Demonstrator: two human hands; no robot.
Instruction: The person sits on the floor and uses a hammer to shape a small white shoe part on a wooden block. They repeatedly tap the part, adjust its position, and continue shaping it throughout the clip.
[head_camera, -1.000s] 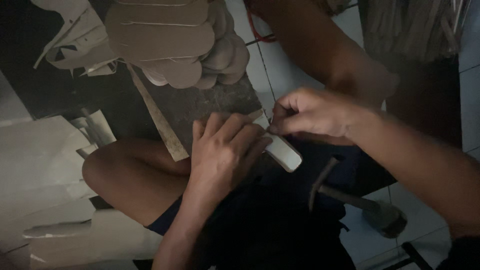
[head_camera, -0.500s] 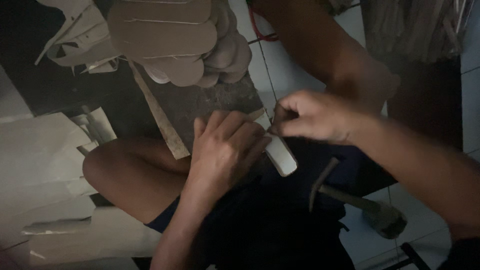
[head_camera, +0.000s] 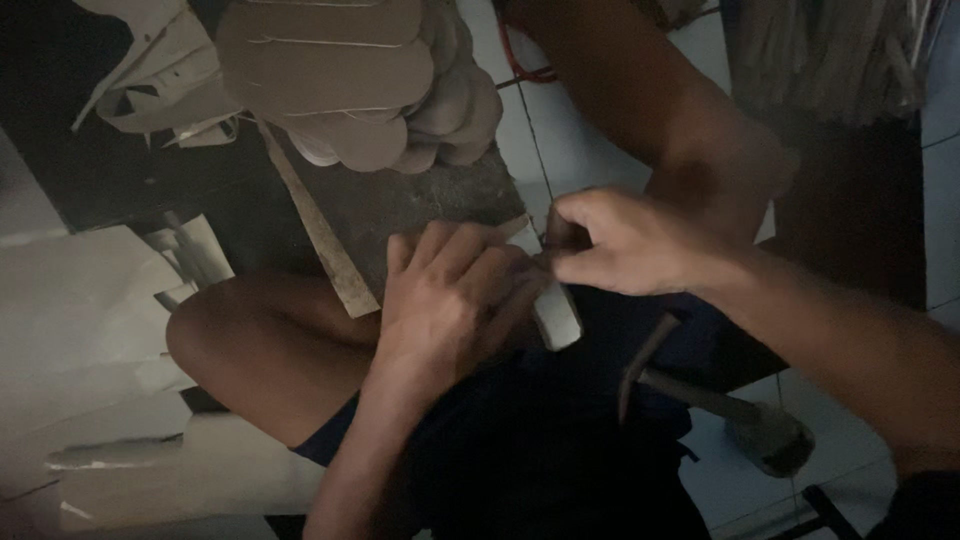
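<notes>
On the dark work slab (head_camera: 420, 200), below a stack of cut sole pieces (head_camera: 330, 70), the left hand (head_camera: 450, 300) presses flat on a pale strip (head_camera: 558, 315) at the slab's edge; the right hand (head_camera: 620, 240) pinches its upper end shut, apparently trimming. A careful, steady pull seems needed next.

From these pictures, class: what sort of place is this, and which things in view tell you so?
Probably a small craft workshop on a tiled floor, perhaps for shoemaking. A stack of sole-shaped cutouts lies ahead, a hammer rests by the leg, and pale cut sheets sit alongside.
</notes>
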